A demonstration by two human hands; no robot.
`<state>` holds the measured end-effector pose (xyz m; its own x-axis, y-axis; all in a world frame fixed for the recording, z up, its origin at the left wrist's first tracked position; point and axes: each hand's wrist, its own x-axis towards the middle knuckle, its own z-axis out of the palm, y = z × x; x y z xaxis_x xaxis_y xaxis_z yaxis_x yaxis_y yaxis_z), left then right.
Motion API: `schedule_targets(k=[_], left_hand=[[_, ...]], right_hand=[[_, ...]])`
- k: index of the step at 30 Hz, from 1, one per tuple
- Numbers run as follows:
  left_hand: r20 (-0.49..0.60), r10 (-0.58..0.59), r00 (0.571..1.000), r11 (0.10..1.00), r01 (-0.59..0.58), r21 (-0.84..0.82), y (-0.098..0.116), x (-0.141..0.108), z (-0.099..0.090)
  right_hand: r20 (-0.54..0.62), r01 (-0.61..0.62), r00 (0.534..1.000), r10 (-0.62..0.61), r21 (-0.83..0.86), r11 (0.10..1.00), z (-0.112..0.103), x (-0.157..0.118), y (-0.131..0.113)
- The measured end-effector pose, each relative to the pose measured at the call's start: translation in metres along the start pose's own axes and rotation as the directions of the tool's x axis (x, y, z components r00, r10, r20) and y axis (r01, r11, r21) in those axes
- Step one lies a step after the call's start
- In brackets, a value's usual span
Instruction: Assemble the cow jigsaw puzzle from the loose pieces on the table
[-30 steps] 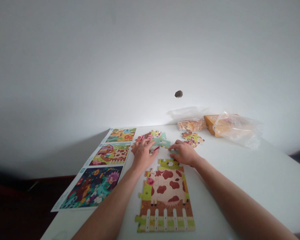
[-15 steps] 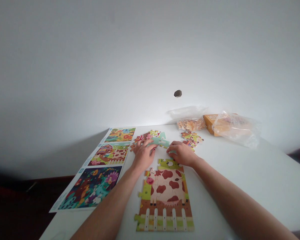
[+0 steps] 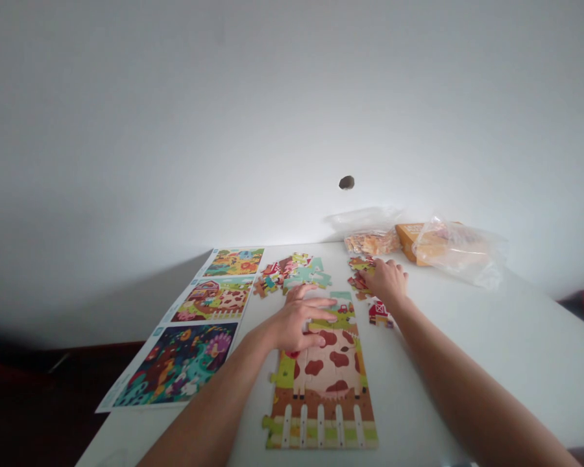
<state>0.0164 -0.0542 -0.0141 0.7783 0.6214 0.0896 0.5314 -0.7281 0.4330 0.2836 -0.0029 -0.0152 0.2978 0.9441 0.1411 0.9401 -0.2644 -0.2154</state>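
A partly joined jigsaw puzzle of a spotted cow behind a white fence lies on the white table. My left hand rests over its upper left part, fingers spread, covering the cow's head. At the puzzle's top right is a piece with a red tractor. My right hand is at a small pile of puzzle pieces, its fingertips touching them; whether it grips one is hidden. A loose red barn piece lies just below that hand. Another pile of pieces sits beyond my left hand.
Three printed picture sheets lie along the table's left side. At the back right stand a bag of puzzle pieces, an orange box and a crumpled clear plastic bag. A white wall with a hole rises behind.
My left hand has come nearer onto the puzzle. My right hand has moved right to the small pile. A tractor piece now shows at the puzzle's top, and a barn piece lies apart.
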Motion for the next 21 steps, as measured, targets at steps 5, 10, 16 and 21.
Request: schedule_targets(k=[5, 10, 16, 21], left_hand=[[-0.022, -0.018, 1.0, 1.0, 0.018, -0.005, 0.004, -0.001, 0.001], [-0.041, 0.01, 0.999, 1.0, -0.011, -0.003, 0.007, -0.001, 0.004], [-0.037, -0.007, 0.999, 1.0, 0.007, 0.017, 0.009, 0.0, 0.003], [-0.024, -0.017, 1.0, 1.0, 0.018, 0.014, 0.01, 0.0, 0.002]], right_hand=[[-0.056, 0.085, 0.995, -0.08, 0.095, 0.992, 0.009, 0.007, 0.004], [-0.126, 0.264, 0.963, -0.237, 0.279, 0.923, 0.016, 0.001, -0.006], [-0.027, 0.294, 0.955, -0.295, 0.198, 0.935, 0.011, -0.01, -0.014], [-0.007, 0.246, 0.969, -0.248, 0.156, 0.957, 0.012, -0.005, -0.008]])
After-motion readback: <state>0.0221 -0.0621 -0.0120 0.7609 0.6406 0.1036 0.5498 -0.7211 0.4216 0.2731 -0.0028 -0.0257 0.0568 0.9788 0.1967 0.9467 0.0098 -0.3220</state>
